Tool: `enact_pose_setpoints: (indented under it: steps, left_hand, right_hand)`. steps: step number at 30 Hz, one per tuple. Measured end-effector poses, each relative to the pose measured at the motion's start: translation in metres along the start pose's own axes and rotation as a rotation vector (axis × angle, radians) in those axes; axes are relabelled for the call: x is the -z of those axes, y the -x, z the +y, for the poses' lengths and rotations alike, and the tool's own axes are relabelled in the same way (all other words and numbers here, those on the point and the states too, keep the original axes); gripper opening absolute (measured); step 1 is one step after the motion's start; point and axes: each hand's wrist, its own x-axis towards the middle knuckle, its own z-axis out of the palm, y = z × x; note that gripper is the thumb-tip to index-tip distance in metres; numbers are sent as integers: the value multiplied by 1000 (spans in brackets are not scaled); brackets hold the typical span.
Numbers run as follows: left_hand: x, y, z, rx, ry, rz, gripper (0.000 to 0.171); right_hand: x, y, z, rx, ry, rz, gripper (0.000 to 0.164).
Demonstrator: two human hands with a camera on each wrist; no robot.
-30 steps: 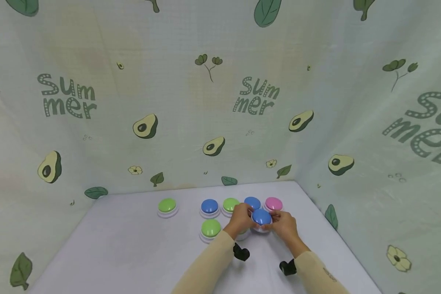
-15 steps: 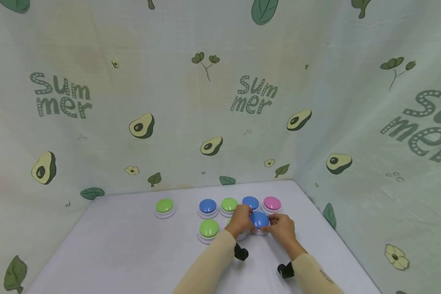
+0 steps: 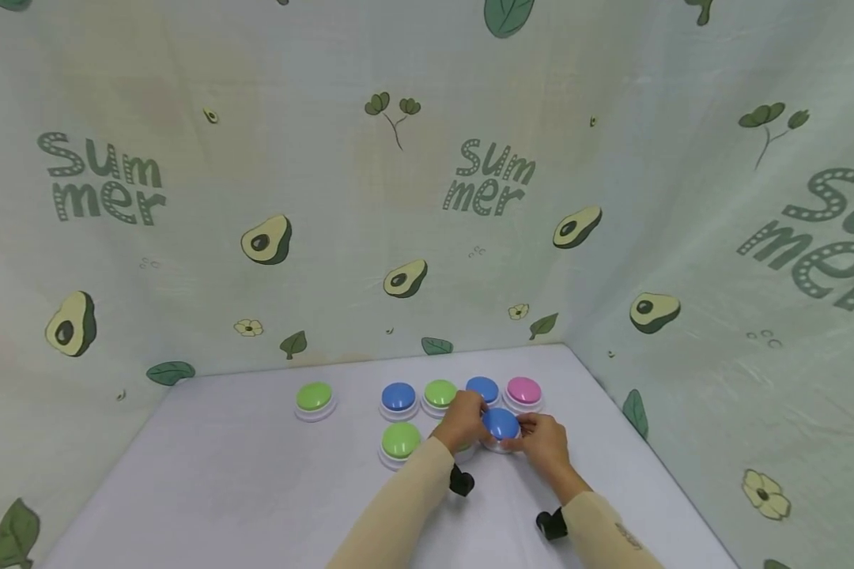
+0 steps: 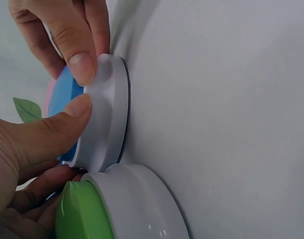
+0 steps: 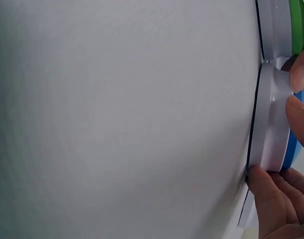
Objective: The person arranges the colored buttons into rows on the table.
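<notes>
A blue push button (image 3: 501,423) with a round white base sits flat on the white table, in the front row at its right end. My left hand (image 3: 462,421) grips its left side, the thumb on the base rim in the left wrist view. From the right, my right hand (image 3: 546,447) holds the same base (image 5: 272,119) between thumb and fingers. A green button (image 4: 134,201) stands close beside it, partly hidden by my left hand in the head view. Right behind are another blue button (image 3: 482,387) and a pink button (image 3: 524,390).
Left in the front row stands a green button (image 3: 401,441). Behind it are a blue button (image 3: 398,397) and a green one (image 3: 440,393). A separate green button (image 3: 315,397) lies farther left. A printed cloth (image 3: 341,308) walls the table (image 3: 256,474) at back and right.
The held blue button has come down slightly toward the front and now rests on the table beside the green one. Both hands keep their hold on it. The head view has shifted slightly.
</notes>
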Motion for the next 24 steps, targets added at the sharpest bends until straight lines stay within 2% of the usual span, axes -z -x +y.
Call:
enact_pose_setpoints:
  steps: [8,24]
  left_hand:
    - [2,-6,-5,14,-13,4,49]
    - [-5,-9,-1,58,-40,-8,50]
  right_hand:
    - [-2,-5,-1,7,7,1,60]
    - [2,-4,-1,-28,38,-14,53]
